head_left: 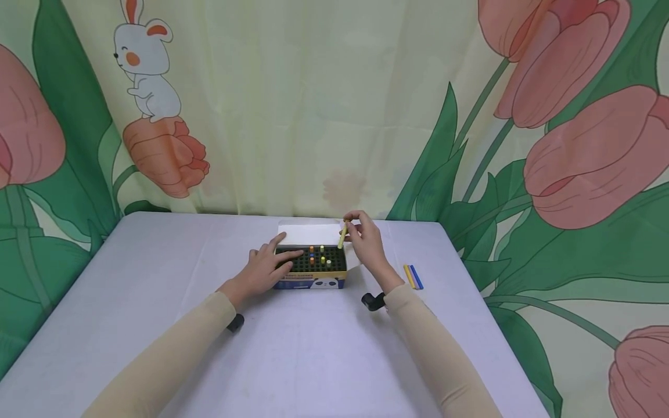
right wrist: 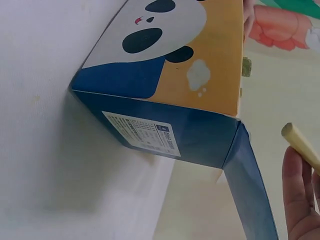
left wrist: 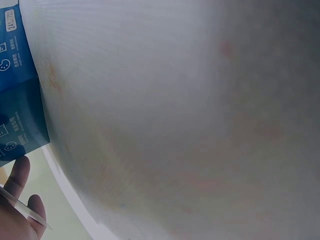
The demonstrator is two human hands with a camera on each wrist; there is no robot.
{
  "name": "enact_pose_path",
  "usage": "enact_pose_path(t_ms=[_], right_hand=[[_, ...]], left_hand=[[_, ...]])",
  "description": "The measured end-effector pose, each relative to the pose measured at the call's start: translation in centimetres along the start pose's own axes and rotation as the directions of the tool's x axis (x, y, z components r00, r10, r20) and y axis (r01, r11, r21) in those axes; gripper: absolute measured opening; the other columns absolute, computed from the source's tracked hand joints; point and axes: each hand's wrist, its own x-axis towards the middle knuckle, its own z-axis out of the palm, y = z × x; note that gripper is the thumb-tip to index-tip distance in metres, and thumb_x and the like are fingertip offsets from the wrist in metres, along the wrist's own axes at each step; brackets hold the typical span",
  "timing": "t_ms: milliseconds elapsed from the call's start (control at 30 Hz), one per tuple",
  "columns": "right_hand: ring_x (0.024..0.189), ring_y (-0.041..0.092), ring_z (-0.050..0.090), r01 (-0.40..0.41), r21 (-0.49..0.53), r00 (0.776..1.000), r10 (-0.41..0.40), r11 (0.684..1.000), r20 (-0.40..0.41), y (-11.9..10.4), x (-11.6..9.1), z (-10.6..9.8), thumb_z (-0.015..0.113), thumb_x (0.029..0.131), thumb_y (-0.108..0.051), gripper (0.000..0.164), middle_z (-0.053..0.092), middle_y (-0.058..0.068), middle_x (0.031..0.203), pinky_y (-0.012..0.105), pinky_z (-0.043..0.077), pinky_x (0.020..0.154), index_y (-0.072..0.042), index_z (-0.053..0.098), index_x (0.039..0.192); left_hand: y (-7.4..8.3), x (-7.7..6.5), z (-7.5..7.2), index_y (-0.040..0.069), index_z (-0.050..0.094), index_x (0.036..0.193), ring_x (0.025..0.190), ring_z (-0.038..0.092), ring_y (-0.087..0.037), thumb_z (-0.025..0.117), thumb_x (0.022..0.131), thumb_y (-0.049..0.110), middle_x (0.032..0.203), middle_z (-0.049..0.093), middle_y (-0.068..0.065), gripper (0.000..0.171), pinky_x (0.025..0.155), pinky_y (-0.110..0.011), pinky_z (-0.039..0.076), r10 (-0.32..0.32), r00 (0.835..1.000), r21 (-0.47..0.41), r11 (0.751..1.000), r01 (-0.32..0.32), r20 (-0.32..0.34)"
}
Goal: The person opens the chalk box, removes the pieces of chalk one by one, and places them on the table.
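Right fingers (right wrist: 292, 172) pinch the stick (head_left: 342, 235), tilted, just at the box's (head_left: 326, 284) far corner; left fingers (head_left: 288, 255) spread over it!

Blue-orange panda-print box (right wrist: 172, 95); pale yellow stick (right wrist: 303, 146); beige sleeves (head_left: 441, 351); tulip-print backdrop (head_left: 313, 110).

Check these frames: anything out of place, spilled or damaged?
A yellow stick and a blue stick lie loose on the table, right of the box; slightly odd, since other sticks stand in its holes. Nothing looks spilled or damaged.
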Motion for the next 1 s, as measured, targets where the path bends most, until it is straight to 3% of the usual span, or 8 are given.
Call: enact_pose_path(t_ms=[267,567,1000], right_hand=[[0.096,0.031,0.075,-0.07,0.048,0.996,0.072,0.996,-0.052,-0.2,0.0,-0.7,0.056,0.107,-0.01,0.019,0.067,0.015,0.123,0.029,0.061,0.076,-0.004,0.065,0.123],[0.095,0.023,0.073,-0.135,-0.013,0.988,0.134,0.991,-0.079,0.3,-0.3,-1.9,0.063,0.105,-0.017,0.02,0.073,0.008,0.12,0.028,0.061,0.077,-0.012,0.073,0.122],[0.088,0.019,0.069,-0.178,-0.062,0.979,0.17,0.982,-0.115,2.0,-1.3,-3.7,0.065,0.103,-0.018,0.022,0.076,0.011,0.116,0.022,0.057,0.069,-0.011,0.077,0.121]], left_hand=[[0.1,0.0,0.0,0.037,0.056,0.15,0.126,0.052,-0.043,0.04,0.11,0.046,0.173,0.014,-0.013,0.044,0.09,-0.061,0.033,-0.002,1.0,-0.013,1.0,0.002,-0.004],[0.1,-0.1,-0.1,0.037,0.056,0.15,0.124,0.053,-0.042,0.039,0.11,0.046,0.173,0.014,-0.013,0.044,0.09,-0.061,0.034,0.007,1.0,-0.007,1.0,-0.007,-0.003],[0.2,-0.1,-0.1,0.037,0.056,0.15,0.125,0.052,-0.042,0.04,0.11,0.047,0.173,0.014,-0.013,0.044,0.091,-0.063,0.034,0.002,1.0,0.0,1.0,-0.002,-0.005]])
